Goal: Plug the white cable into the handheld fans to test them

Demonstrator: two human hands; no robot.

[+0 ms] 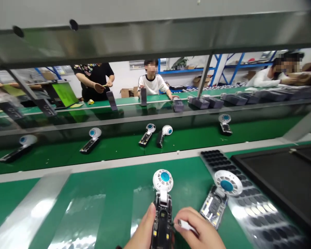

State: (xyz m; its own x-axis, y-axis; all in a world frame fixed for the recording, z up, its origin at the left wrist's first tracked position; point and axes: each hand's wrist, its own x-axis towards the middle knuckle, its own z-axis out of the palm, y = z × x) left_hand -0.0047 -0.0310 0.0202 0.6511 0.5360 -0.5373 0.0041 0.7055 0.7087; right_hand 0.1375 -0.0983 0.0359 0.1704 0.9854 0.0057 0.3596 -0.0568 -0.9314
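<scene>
The left hand (145,228) grips the white-headed device (162,211) over the counter (114,183), the right hand (200,228) pinching a white plug (186,225); likely light, stiff yet fragile, it suits holding by its body's edges.

Green tabletop (116,193) bearing, from left to right: glossy clear sheets (83,218); a round-headed device (215,206), lying at a slant; a sheet of black discs (269,221), partly hidden behind the device's white head; and a dark, shallow tray (274,173).
</scene>
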